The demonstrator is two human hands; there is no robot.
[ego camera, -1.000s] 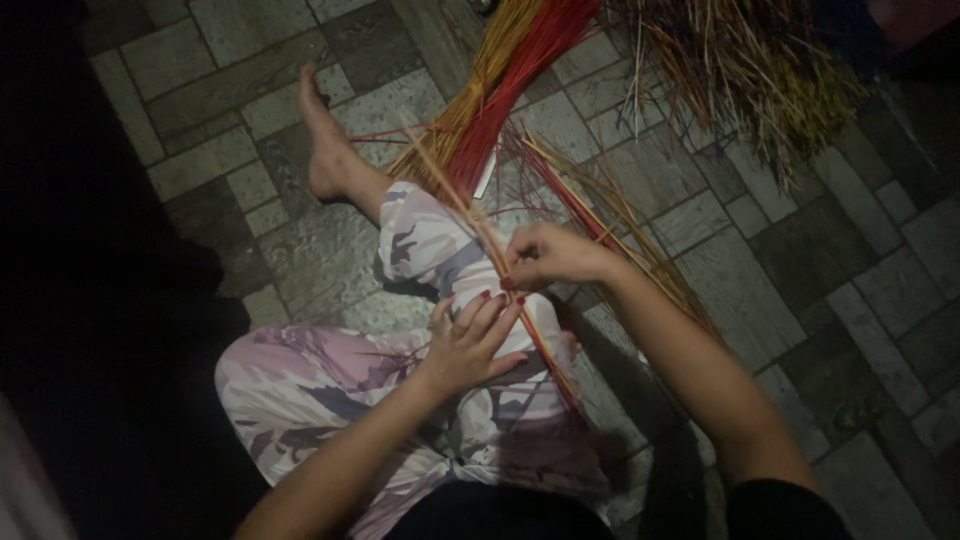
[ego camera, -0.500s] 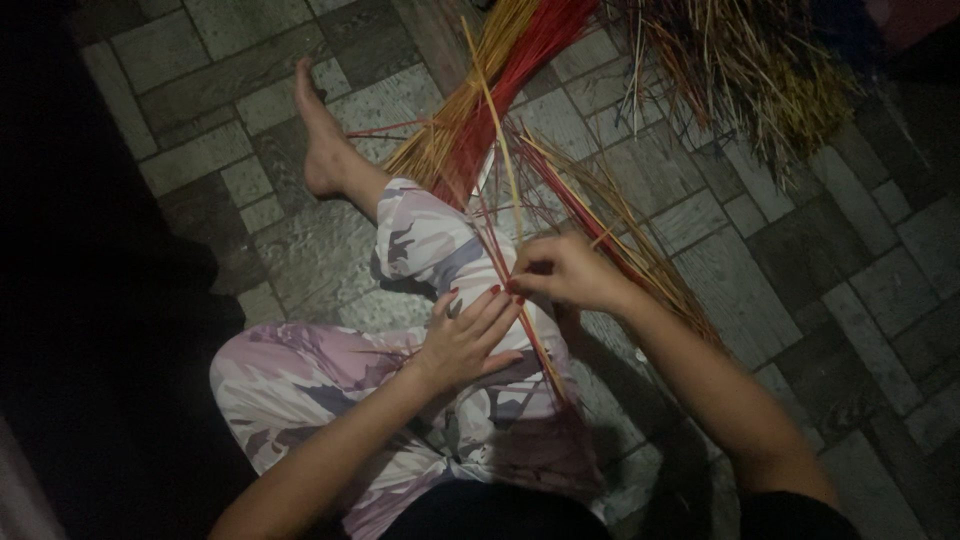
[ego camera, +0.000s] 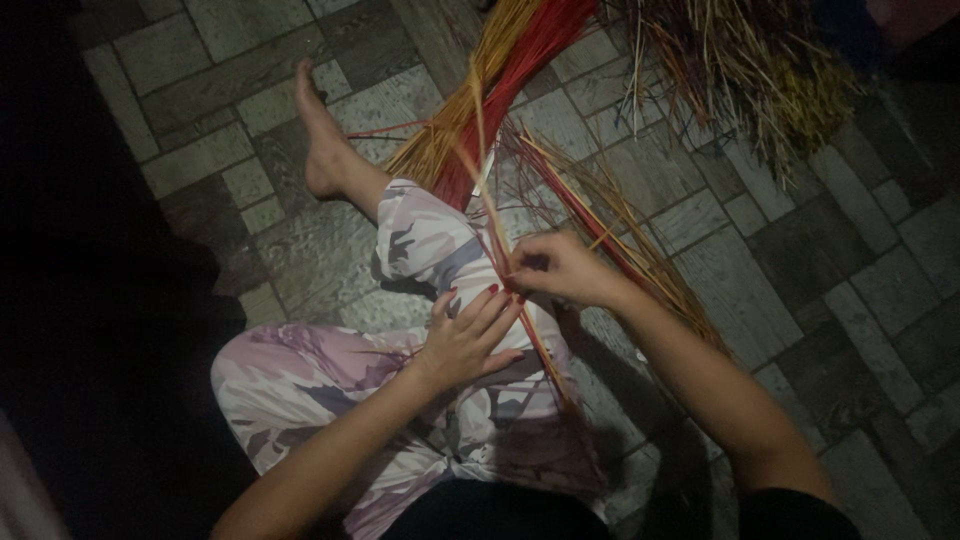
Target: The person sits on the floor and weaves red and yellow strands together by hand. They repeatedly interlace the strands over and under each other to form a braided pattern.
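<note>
The stone-tiled floor (ego camera: 810, 250) carries everything here, and the person sits on it with a leg in patterned trousers (ego camera: 420, 240) stretched toward the top of the view, bare foot (ego camera: 318, 140) out on the tiles. Above the knee lies a big bundle of red and yellow reeds (ego camera: 500, 70), and a looser, tangled heap of mixed straw (ego camera: 740, 60) sits to its right. A smaller fan of reeds (ego camera: 600, 215) spreads beside the leg.

Across the thigh runs the thin strip of reeds being worked (ego camera: 520, 310), from near the knee down to the lap. It looks very light, springy along its length and liable to kink or split if bent sharply, so a pinch close to the working point seems the safest hold.

The right hand (ego camera: 565, 268) has its fingertips closed in a pinch on 1 or 2 strands, right where the strip crosses the trousers. The left hand (ego camera: 468, 335) lies mostly flat with fingers spread, pressing the strip against the thigh just below that pinch; the 2 hands nearly touch.
</note>
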